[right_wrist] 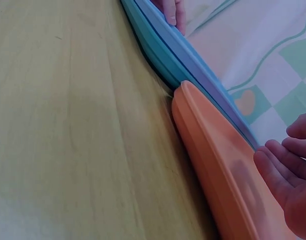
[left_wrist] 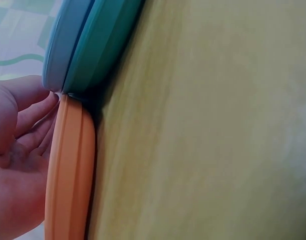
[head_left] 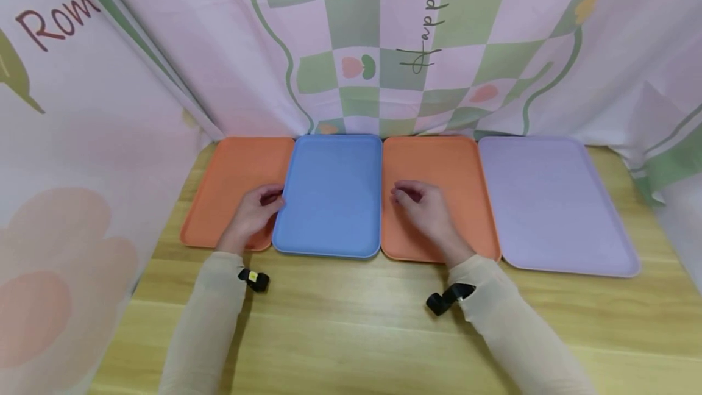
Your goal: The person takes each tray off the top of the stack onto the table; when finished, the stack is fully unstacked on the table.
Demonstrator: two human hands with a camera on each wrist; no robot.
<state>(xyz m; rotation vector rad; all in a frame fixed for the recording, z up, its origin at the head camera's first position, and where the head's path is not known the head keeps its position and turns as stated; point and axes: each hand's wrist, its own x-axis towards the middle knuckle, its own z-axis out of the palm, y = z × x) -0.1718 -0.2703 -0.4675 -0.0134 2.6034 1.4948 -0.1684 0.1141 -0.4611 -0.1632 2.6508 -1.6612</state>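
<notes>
A blue tray (head_left: 334, 195) lies on top of a teal tray (left_wrist: 100, 55), whose side shows in the wrist views. My left hand (head_left: 256, 211) is over the left orange tray (head_left: 216, 200), its thumb and fingertips right at the blue tray's left rim. The thumb and fingers are bent, with a gap between them in the head view. Above the other orange tray (head_left: 455, 200) hovers my right hand (head_left: 428, 209), loosely curled and holding nothing. Its fingertips point toward the blue tray's right rim, a little short of it in the head view.
A lilac tray (head_left: 554, 200) ends the row on the right. All the trays stand on a wooden table (head_left: 340, 328), close against a patterned curtain (head_left: 351, 35) at the back. Another printed cloth (head_left: 71, 169) hangs along the left side.
</notes>
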